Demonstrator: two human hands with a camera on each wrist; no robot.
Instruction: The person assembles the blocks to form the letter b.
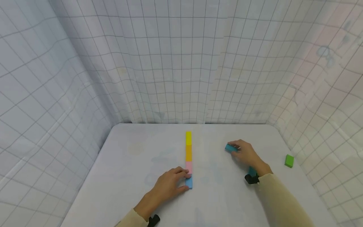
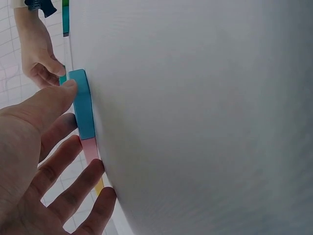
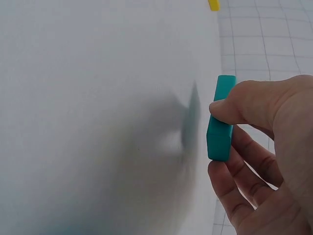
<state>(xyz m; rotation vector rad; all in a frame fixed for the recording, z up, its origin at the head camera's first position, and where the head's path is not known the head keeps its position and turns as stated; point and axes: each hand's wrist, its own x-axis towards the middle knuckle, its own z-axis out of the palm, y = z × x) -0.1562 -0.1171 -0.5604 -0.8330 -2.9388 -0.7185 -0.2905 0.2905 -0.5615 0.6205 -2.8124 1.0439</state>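
While the right hand [image 1: 243,154] pinches a teal block [image 1: 230,147] between thumb and fingers, right of the table's [image 1: 119,176] middle, the left hand [image 1: 171,183] lies loosely spread at a blue block [image 1: 189,183]. Pink [image 1: 188,166], orange [image 1: 188,153] and yellow blocks [image 1: 188,138] continue that row toward the far edge. What seems another teal block [image 1: 252,171] is mostly hidden under the right wrist; a green block [image 1: 289,160] lies near the right edge. The held block looks light and stiff, best pinched across its middle.

From the pink block [image 1: 189,165] you see farther an orange block [image 1: 188,153] and a yellow block [image 1: 188,138]; nearer, a blue block [image 1: 189,183]; rightward, a teal block [image 1: 231,148] and a green block [image 1: 289,161]; behind, white cloth [image 1: 175,63] with grey grid.
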